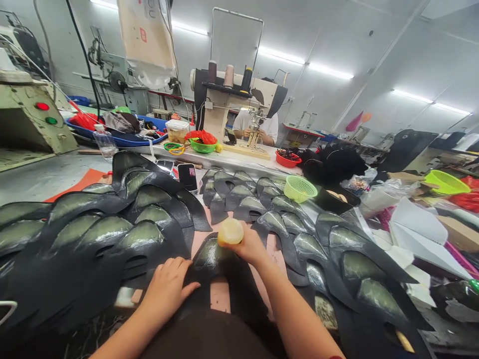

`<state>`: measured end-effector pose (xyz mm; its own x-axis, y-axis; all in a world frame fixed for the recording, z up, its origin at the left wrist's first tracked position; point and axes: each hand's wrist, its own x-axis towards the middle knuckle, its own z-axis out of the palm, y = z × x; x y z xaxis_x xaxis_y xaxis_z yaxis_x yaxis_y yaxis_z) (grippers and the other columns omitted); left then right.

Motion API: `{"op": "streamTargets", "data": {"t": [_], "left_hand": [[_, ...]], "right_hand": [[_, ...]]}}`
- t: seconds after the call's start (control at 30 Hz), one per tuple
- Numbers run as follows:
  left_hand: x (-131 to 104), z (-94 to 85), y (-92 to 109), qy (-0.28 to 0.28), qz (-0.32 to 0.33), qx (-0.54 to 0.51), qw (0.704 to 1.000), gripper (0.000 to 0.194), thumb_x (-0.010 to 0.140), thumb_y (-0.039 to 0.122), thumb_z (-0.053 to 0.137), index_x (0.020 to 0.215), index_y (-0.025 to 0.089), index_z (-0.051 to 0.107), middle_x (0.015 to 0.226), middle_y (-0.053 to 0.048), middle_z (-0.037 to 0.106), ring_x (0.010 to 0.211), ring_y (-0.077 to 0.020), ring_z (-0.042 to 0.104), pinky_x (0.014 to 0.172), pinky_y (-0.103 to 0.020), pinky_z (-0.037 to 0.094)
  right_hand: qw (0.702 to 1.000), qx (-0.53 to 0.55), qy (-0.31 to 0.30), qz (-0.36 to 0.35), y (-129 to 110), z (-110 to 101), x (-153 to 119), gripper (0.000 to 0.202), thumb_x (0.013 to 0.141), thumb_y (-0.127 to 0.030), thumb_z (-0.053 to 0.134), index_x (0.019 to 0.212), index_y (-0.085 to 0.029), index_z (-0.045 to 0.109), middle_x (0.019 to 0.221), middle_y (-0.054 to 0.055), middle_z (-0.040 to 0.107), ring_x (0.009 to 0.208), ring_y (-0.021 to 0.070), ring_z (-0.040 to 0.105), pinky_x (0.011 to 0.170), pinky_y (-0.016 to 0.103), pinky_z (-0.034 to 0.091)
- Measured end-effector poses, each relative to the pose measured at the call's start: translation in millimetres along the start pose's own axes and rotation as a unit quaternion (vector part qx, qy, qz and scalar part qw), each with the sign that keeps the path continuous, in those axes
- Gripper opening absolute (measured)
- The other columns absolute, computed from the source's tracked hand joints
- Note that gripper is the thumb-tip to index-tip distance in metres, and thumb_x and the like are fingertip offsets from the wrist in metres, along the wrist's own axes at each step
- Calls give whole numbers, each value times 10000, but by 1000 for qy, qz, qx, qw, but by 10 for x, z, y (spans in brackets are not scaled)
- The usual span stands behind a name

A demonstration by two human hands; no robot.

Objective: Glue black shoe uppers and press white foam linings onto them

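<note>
A black curved piece (204, 271) with a glossy greenish patch lies in front of me at the centre. My left hand (170, 281) rests at its left edge, thumb apart from the fingers, holding nothing. Above the glossy patch, my right hand (249, 244) is wrapped round a round yellowish object (230, 232) with a pale flat top. Similar black pieces with glossy patches (144, 234) overlap in rows on the left, and more (310, 244) spread out on the right.
Behind the pieces stand a phone (187, 178), a pale green basket (300, 189), a red bowl (288, 158) and a sewing machine (224, 109) with thread cones. A person (239, 122) sits beyond it. Left are a clear bottle (105, 142) and a control box (41, 117).
</note>
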<state>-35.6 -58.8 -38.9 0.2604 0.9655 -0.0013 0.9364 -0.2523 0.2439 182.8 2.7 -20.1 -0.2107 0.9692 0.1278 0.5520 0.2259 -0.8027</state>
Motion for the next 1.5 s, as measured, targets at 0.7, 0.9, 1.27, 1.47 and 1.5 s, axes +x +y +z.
{"op": "streamTargets", "data": {"t": [0.7, 0.9, 1.27, 1.47, 1.5], "left_hand": [[74, -31, 61, -21, 19, -60, 998, 60, 715, 218, 546, 748, 194, 503, 830, -29, 575, 817, -220, 516, 716, -331, 395], [135, -214, 64, -14, -5, -336, 942, 75, 717, 288, 445, 753, 222, 441, 732, 14, 580, 732, -173, 565, 692, -294, 444], [951, -1031, -845, 268, -198, -317, 888, 556, 801, 267, 439, 1260, 29, 235, 1320, -228, 343, 1225, -309, 339, 991, -507, 273], [484, -390, -419, 123, 46, -194, 972, 165, 717, 264, 551, 855, 200, 614, 943, -43, 652, 942, -226, 569, 882, -369, 412], [358, -234, -312, 75, 118, -141, 980, 152, 742, 269, 532, 848, 215, 628, 930, -38, 662, 909, -224, 580, 837, -373, 431]], "right_hand": [[996, -23, -88, -2, 236, -384, -163, 523, 538, -321, 747, 1013, -210, 558, 926, 32, 652, 848, 231, 603, 737, 350, 464], [966, 171, 194, 15, 225, -204, -209, 557, 508, -357, 762, 989, -207, 523, 888, 26, 632, 797, 216, 600, 675, 353, 507], [962, 223, 157, 22, 52, -8, -139, 565, 471, -363, 772, 957, -203, 531, 894, 31, 630, 800, 218, 590, 706, 362, 498], [999, 26, 9, -24, -75, 139, 16, 512, 580, -339, 726, 1043, -225, 537, 996, 46, 636, 915, 245, 594, 790, 361, 455], [1000, -8, 26, -7, -74, 146, 57, 502, 605, -339, 709, 1057, -218, 525, 996, 57, 636, 912, 253, 595, 781, 368, 455]]}}
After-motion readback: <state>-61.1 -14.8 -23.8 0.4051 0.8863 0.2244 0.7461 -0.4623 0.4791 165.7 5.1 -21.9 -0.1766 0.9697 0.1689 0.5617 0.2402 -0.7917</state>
